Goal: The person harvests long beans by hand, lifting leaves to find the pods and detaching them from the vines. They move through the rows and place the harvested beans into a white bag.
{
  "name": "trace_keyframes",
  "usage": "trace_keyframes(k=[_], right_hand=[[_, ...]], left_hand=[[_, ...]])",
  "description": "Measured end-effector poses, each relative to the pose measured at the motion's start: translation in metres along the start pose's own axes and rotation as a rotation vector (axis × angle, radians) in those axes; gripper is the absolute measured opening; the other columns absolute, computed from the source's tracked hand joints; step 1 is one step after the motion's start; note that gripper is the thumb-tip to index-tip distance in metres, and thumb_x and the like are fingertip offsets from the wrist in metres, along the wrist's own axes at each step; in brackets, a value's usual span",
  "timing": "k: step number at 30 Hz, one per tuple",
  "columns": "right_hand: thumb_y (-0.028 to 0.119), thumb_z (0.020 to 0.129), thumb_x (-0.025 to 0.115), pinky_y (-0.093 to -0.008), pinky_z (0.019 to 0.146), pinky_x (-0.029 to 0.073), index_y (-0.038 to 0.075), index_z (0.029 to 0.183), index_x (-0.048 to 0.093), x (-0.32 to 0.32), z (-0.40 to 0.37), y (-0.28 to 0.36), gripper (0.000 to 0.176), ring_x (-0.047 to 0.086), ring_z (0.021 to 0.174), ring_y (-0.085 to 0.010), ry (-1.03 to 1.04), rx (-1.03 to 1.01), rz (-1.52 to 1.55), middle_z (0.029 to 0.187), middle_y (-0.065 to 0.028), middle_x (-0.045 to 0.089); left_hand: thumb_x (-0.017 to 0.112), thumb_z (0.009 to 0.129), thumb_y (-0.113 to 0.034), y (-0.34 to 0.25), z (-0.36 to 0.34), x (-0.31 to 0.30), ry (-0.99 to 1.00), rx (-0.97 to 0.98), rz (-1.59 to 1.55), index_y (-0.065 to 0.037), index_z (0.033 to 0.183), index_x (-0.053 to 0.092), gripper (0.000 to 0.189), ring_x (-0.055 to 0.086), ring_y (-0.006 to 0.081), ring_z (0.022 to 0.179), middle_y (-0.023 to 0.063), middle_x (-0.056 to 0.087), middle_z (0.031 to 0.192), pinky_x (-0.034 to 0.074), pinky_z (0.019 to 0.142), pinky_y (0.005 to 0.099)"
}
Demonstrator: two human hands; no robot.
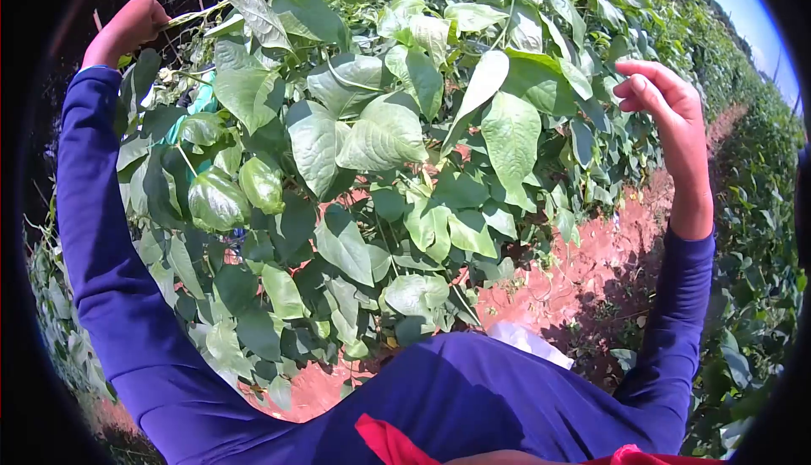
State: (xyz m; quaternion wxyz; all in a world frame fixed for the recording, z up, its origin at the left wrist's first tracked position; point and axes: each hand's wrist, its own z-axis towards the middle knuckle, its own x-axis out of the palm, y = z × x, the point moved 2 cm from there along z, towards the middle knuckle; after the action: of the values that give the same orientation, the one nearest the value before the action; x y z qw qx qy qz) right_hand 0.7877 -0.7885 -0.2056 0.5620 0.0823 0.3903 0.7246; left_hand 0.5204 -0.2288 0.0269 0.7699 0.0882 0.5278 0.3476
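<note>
Red cloth (pixel 393 441) btm; L hand (pixel 131 30) grips vine (pixel 193 16), R hand (pixel 667 97) nr leaves (pixel 583 141).

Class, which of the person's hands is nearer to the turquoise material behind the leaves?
Left. The left hand is above and left of the turquoise material, closed on a vine stem; the right hand is far across the foliage.

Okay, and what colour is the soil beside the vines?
The soil is reddish, almost terracotta, showing best at the lower right of the head view, beside the vines.
</note>
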Motion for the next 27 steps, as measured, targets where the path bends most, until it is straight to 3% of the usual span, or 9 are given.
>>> trace_keyframes(k=[2, 6, 10, 13, 14, 18, 19, 21, 27], right_hand=[[0.020, 0.095, 0.059, -0.0221, 0.074, 0.049, 0.004, 0.109, 0.068, 0.004, 0.007, -0.001, 0.023, 0.062, 0.080, -0.0060, 0.021, 0.000, 0.033, 0.088, -0.0018, 0.068], [0.016, 0.092, 0.060, -0.0270, 0.077, 0.051, 0.007, 0.109, 0.068, 0.025, 0.026, -0.016, 0.021, 0.064, 0.085, -0.0104, -0.016, -0.153, -0.204, 0.093, -0.0023, 0.070], [0.010, 0.086, 0.060, -0.0334, 0.074, 0.053, 0.010, 0.101, 0.070, 0.050, 0.047, -0.018, 0.018, 0.067, 0.083, -0.0266, 0.022, -0.454, -0.650, 0.093, -0.0100, 0.069], [0.010, 0.082, 0.060, -0.0351, 0.074, 0.052, 0.013, 0.102, 0.068, 0.072, 0.068, -0.031, 0.022, 0.065, 0.089, -0.0256, 0.027, -0.668, -0.931, 0.091, -0.0063, 0.066], [0.010, 0.084, 0.060, -0.0344, 0.078, 0.052, 0.013, 0.106, 0.068, 0.078, 0.078, -0.036, 0.024, 0.064, 0.094, -0.0250, 0.065, -0.756, -0.981, 0.095, -0.0057, 0.067], [0.012, 0.084, 0.055, -0.0372, 0.095, 0.046, 0.015, 0.113, 0.064, 0.101, 0.113, -0.046, 0.031, 0.055, 0.115, -0.0237, 0.147, -0.776, -1.109, 0.116, -0.0067, 0.063], [0.013, 0.085, 0.053, -0.0405, 0.102, 0.040, 0.017, 0.117, 0.063, 0.106, 0.125, -0.056, 0.033, 0.049, 0.123, -0.0238, 0.079, -0.834, -1.227, 0.125, -0.0071, 0.057], [0.017, 0.084, 0.052, -0.0472, 0.115, 0.024, 0.019, 0.113, 0.065, 0.111, 0.140, -0.051, 0.032, 0.036, 0.136, -0.0234, 0.085, -0.815, -1.414, 0.141, -0.0081, 0.046], [0.021, 0.079, 0.059, -0.0427, 0.100, 0.035, 0.011, 0.087, 0.067, 0.088, 0.162, -0.022, 0.015, 0.040, 0.124, -0.0232, 0.035, -0.701, -1.490, 0.127, -0.0078, 0.051]], left_hand=[[0.063, 0.071, -0.004, -0.021, -0.003, -0.002, -0.302, -0.032, 0.167, -0.005, 0.077, 0.070, 0.010, 0.064, 0.0295, 0.070, 0.0145, 0.065, 0.073, 0.049, 0.062, 0.0386], [0.060, 0.074, -0.011, -0.042, -0.008, 0.020, -0.363, 0.019, 0.605, -0.009, 0.064, 0.064, 0.011, 0.061, 0.0257, 0.086, 0.0098, 0.063, 0.085, 0.047, 0.080, 0.0344], [0.060, 0.070, -0.003, -0.025, -0.010, 0.057, -0.208, -0.113, 0.215, -0.002, 0.078, 0.069, 0.012, 0.064, 0.0344, 0.086, 0.0151, 0.065, 0.082, 0.051, 0.073, 0.0400], [0.056, 0.069, 0.008, -0.027, -0.023, 0.066, -0.029, -0.408, -0.520, -0.003, 0.086, 0.071, 0.026, 0.060, 0.0169, 0.069, 0.0103, 0.064, 0.071, 0.047, 0.064, 0.0326], [0.055, 0.072, 0.003, -0.049, -0.046, 0.053, -0.159, -0.122, -0.510, -0.001, 0.084, 0.069, 0.019, 0.053, 0.0103, 0.070, 0.0033, 0.061, 0.070, 0.044, 0.064, 0.0280], [0.058, 0.084, -0.028, -0.002, -0.043, 0.041, 0.156, -0.169, -0.937, -0.005, 0.088, 0.067, 0.026, 0.051, 0.0070, 0.075, -0.0019, 0.064, 0.081, 0.040, 0.071, 0.0223], [0.061, 0.084, -0.039, -0.014, -0.056, 0.038, -0.053, -0.312, -1.137, -0.008, 0.096, 0.066, 0.034, 0.050, 0.0051, 0.075, -0.0052, 0.062, 0.083, 0.039, 0.072, 0.0217], [0.064, 0.083, -0.035, -0.020, -0.058, 0.029, 0.139, -0.163, -1.027, -0.007, 0.098, 0.063, 0.031, 0.051, 0.0040, 0.077, -0.0073, 0.061, 0.084, 0.041, 0.073, 0.0227], [0.056, 0.079, -0.016, -0.026, -0.067, 0.025, 0.129, -0.180, -0.580, -0.003, 0.086, 0.061, 0.016, 0.058, 0.0137, 0.067, 0.0039, 0.063, 0.076, 0.047, 0.070, 0.0316]])
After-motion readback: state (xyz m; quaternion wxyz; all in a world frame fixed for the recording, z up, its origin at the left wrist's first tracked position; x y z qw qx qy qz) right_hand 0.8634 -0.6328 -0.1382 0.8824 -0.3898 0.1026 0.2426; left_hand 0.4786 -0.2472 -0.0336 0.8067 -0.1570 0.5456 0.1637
